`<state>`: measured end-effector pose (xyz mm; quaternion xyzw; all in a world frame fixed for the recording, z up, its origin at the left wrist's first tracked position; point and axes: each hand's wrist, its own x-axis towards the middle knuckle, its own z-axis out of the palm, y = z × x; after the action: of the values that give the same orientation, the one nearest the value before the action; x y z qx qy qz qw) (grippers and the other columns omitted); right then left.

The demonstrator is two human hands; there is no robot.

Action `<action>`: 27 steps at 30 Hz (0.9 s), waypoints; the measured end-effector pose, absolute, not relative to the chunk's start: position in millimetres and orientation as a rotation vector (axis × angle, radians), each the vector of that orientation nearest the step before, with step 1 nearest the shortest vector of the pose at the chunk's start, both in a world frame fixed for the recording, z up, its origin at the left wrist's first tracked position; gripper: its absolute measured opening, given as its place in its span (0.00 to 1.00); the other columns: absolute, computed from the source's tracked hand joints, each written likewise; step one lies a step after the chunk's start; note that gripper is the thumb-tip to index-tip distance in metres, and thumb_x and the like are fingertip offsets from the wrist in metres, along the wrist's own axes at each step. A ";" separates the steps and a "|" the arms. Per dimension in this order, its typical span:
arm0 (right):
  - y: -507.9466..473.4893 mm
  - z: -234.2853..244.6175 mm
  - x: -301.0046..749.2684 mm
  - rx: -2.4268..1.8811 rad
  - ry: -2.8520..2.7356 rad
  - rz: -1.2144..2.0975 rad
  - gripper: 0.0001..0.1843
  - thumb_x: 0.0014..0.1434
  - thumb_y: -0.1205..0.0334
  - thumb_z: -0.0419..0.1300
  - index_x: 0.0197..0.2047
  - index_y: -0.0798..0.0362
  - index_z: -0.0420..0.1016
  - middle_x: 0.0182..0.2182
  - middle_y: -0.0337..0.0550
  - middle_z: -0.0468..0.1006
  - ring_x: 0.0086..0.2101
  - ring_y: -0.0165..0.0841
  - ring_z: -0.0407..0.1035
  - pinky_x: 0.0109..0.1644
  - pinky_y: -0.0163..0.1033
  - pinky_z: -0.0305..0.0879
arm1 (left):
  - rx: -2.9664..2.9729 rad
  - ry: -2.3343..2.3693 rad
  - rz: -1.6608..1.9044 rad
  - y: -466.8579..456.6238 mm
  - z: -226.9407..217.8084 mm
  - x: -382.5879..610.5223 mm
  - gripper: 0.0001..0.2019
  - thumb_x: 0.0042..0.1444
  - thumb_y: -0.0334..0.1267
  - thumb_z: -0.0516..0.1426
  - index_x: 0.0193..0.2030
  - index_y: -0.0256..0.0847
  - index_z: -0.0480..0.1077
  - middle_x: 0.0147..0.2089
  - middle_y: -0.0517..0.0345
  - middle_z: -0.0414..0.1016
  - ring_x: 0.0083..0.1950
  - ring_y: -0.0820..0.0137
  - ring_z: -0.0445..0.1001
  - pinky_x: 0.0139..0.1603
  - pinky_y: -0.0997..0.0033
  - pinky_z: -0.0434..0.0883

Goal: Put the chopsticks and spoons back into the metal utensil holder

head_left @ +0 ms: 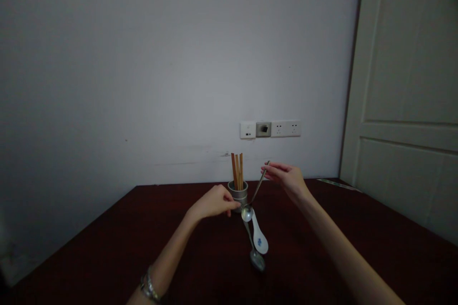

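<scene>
My right hand is closed in a pinch on the thin handle of a metal spoon, whose shiny round bowl points down and to the left. My left hand is loosely curved with its fingers partly apart and nothing visible in it. Its fingertips reach in front of a silver-grey cup, close to the held spoon's bowl; whether they touch is unclear. Several wooden chopsticks stand upright in the cup. Below the held spoon, a white soup spoon with a blue mark and another metal spoon lie side by side.
The dark red-brown table runs back to a pale wall. Wall sockets sit above the cup. At the right stands a white panelled door. A flat strip lies at the table's back right edge.
</scene>
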<state>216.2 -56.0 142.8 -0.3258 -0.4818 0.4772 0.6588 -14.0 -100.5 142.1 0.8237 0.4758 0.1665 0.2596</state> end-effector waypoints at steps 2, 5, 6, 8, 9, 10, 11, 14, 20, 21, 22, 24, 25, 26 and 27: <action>-54.5 141.4 217.6 -0.721 -1.078 1.072 0.15 0.35 0.62 0.69 0.29 0.60 0.75 0.26 0.46 0.78 0.30 0.34 0.73 0.37 0.36 0.73 | 2.127 1.202 0.338 -96.4 130.3 -9.0 0.19 0.47 0.50 0.53 0.27 0.33 0.73 0.24 0.54 0.73 0.21 0.77 0.66 0.21 0.78 0.60; -55.2 141.5 218.0 -0.712 -1.069 1.063 0.15 0.35 0.62 0.69 0.29 0.60 0.75 0.26 0.47 0.78 0.30 0.35 0.73 0.37 0.36 0.73 | 1.999 1.136 0.289 -90.6 115.0 1.7 0.18 0.48 0.49 0.53 0.28 0.32 0.72 0.24 0.53 0.73 0.21 0.77 0.67 0.20 0.79 0.61; -56.1 142.1 218.1 -0.713 -1.068 1.064 0.15 0.35 0.62 0.69 0.28 0.60 0.75 0.26 0.47 0.78 0.30 0.35 0.73 0.37 0.36 0.73 | 1.978 1.128 0.303 -88.7 111.9 4.1 0.18 0.48 0.49 0.53 0.28 0.32 0.72 0.24 0.53 0.74 0.21 0.77 0.67 0.19 0.79 0.60; -57.9 144.1 218.6 -0.716 -1.062 1.066 0.15 0.35 0.62 0.69 0.28 0.60 0.75 0.26 0.47 0.78 0.30 0.34 0.73 0.37 0.36 0.73 | 1.955 1.123 0.342 -84.9 109.2 5.9 0.19 0.49 0.49 0.52 0.28 0.32 0.71 0.25 0.53 0.74 0.20 0.78 0.67 0.19 0.79 0.60; -58.6 145.1 219.2 -0.715 -1.057 1.065 0.15 0.35 0.62 0.69 0.27 0.60 0.75 0.26 0.47 0.78 0.30 0.34 0.73 0.37 0.36 0.73 | 1.945 1.125 0.362 -82.8 109.3 5.1 0.18 0.49 0.48 0.52 0.28 0.32 0.71 0.25 0.53 0.74 0.20 0.78 0.67 0.19 0.80 0.60; -59.1 146.2 220.3 -0.714 -1.054 1.064 0.14 0.34 0.62 0.69 0.26 0.60 0.75 0.26 0.47 0.78 0.30 0.34 0.73 0.37 0.35 0.73 | 1.935 1.131 0.386 -80.7 110.1 3.5 0.18 0.49 0.48 0.52 0.27 0.31 0.71 0.25 0.53 0.74 0.20 0.78 0.67 0.19 0.80 0.60; -59.4 147.2 221.8 -0.715 -1.054 1.065 0.14 0.34 0.62 0.69 0.25 0.60 0.74 0.26 0.46 0.78 0.30 0.33 0.73 0.37 0.35 0.73 | 1.925 1.143 0.417 -78.4 111.1 1.2 0.18 0.49 0.47 0.52 0.26 0.31 0.71 0.25 0.53 0.74 0.20 0.78 0.67 0.19 0.80 0.61; -59.6 149.8 229.4 -0.758 -1.077 1.072 0.14 0.32 0.63 0.70 0.23 0.60 0.74 0.25 0.46 0.78 0.28 0.33 0.73 0.36 0.34 0.72 | 1.885 1.214 0.571 -70.6 114.7 -7.8 0.16 0.49 0.44 0.52 0.24 0.31 0.69 0.24 0.54 0.73 0.21 0.78 0.67 0.18 0.81 0.60; -62.9 152.1 243.7 -1.015 -1.388 1.099 0.10 0.36 0.64 0.67 0.23 0.60 0.74 0.20 0.45 0.77 0.24 0.30 0.72 0.31 0.32 0.71 | 1.758 1.362 1.047 -53.2 120.2 -25.3 0.14 0.49 0.45 0.50 0.25 0.34 0.66 0.21 0.58 0.69 0.17 0.78 0.64 0.15 0.81 0.58; -63.4 151.0 243.4 -1.058 -1.472 1.113 0.09 0.37 0.64 0.66 0.23 0.60 0.74 0.20 0.44 0.76 0.24 0.29 0.71 0.29 0.31 0.70 | 1.742 1.363 1.128 -51.0 121.0 -27.8 0.14 0.49 0.45 0.50 0.26 0.34 0.66 0.21 0.59 0.68 0.17 0.78 0.64 0.14 0.81 0.58; -63.6 149.2 242.1 -1.091 -1.558 1.131 0.07 0.38 0.65 0.65 0.22 0.60 0.73 0.19 0.43 0.76 0.23 0.28 0.71 0.28 0.30 0.69 | 1.730 1.359 1.205 -49.2 121.7 -30.0 0.13 0.49 0.45 0.51 0.27 0.35 0.66 0.21 0.60 0.68 0.17 0.78 0.64 0.14 0.81 0.59; -63.3 143.1 236.2 -1.135 -1.705 1.179 0.05 0.39 0.67 0.63 0.21 0.61 0.73 0.18 0.42 0.76 0.22 0.27 0.70 0.27 0.30 0.69 | 1.724 1.349 1.333 -47.3 123.5 -33.9 0.13 0.48 0.45 0.51 0.27 0.35 0.65 0.21 0.61 0.67 0.17 0.78 0.63 0.14 0.81 0.59; -63.0 138.9 231.9 -1.157 -1.764 1.211 0.04 0.39 0.67 0.62 0.21 0.60 0.73 0.18 0.42 0.76 0.21 0.27 0.70 0.26 0.30 0.68 | 1.730 1.348 1.384 -47.2 124.4 -35.5 0.13 0.48 0.46 0.51 0.27 0.35 0.66 0.21 0.61 0.67 0.18 0.78 0.64 0.14 0.81 0.59; -62.7 134.2 226.8 -1.174 -1.817 1.247 0.04 0.39 0.68 0.61 0.21 0.60 0.73 0.19 0.41 0.76 0.21 0.27 0.70 0.25 0.30 0.68 | 1.736 1.350 1.428 -47.7 125.5 -36.9 0.14 0.48 0.46 0.52 0.27 0.35 0.66 0.21 0.61 0.66 0.18 0.78 0.64 0.14 0.81 0.59; -62.7 129.0 221.1 -1.189 -1.866 1.287 0.03 0.39 0.69 0.61 0.22 0.60 0.72 0.19 0.41 0.76 0.22 0.27 0.70 0.25 0.30 0.68 | 1.745 1.353 1.464 -48.5 126.7 -37.9 0.15 0.47 0.47 0.53 0.27 0.35 0.67 0.21 0.61 0.66 0.18 0.78 0.64 0.14 0.81 0.59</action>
<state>221.1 -62.7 129.0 -0.4451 -0.6983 0.4816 0.2868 -37.9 -48.5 126.7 0.6388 0.4954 0.5358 0.2438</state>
